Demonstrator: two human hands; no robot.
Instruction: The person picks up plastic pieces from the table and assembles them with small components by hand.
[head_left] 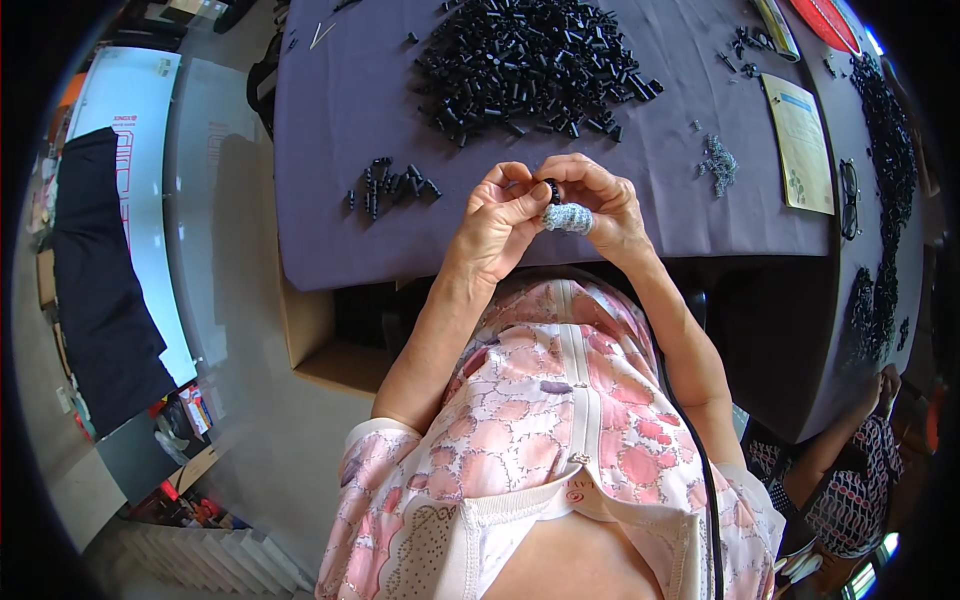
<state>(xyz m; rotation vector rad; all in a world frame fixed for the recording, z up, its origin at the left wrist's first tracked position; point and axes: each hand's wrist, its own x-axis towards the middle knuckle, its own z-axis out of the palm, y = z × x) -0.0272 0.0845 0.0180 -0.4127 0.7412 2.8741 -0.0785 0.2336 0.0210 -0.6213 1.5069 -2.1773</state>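
Over the near edge of the desk [330,230], w/ its purple-grey cloth, both hands meet just above the person's chest. Left hand [500,215] and right hand [595,200] are touching each other, fingers curled inward around a small black tube piece [551,188]. Left thumb & forefinger pinch the piece from the left; right fingers press on it from the right and above. One right finger wears a grey knitted finger guard [568,217], sitting just below the piece. Only a bit of the piece shows betw. the fingertips, so its full shape can't be told.

Beyond the hands, centre-top of the desk, lies a big heap of black tube pieces [530,60]. Left of the hands, a small cluster of black pieces [390,185], apart from the big heap. Right of the hands, a small grey tangle of metal bits [718,165], and past it a yellowish paper sheet [803,145]. Near the sheet's right edge lie dark-framed glasses [849,198]. Along the desk's far right edge runs a long strip of more black pieces [885,200].

Bottom right, another person in a patterned black-and-white top [850,490] sits at the same desk. Left of the desk, a brown cardboard box [310,340] stands on the floor.
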